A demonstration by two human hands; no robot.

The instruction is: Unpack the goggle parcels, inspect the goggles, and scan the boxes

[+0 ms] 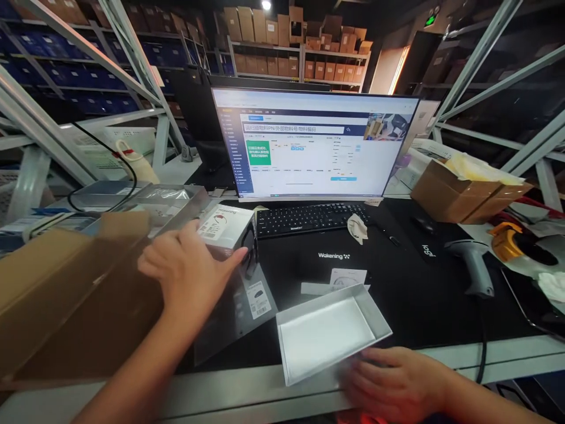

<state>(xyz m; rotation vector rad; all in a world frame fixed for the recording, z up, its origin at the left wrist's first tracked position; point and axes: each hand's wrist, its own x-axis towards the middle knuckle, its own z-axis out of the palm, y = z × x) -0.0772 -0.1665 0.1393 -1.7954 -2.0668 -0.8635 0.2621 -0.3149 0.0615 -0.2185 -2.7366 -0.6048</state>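
white open box (324, 338) is near blurred right hand (391, 377).

- A pale grey metal-edged bench (220, 393) carries a flat black mat (424, 312).
- On the mat, far middle, lies a long black plastic keyboard (304, 220); right of it, a small rounded black mouse (422, 224).
- A pistol-shaped grey scanner (477, 268) lies right.
- Left of middle lies a clear plastic bag (225, 330).
- An open white rectangular cardboard box (326, 335) overlaps the near edge.
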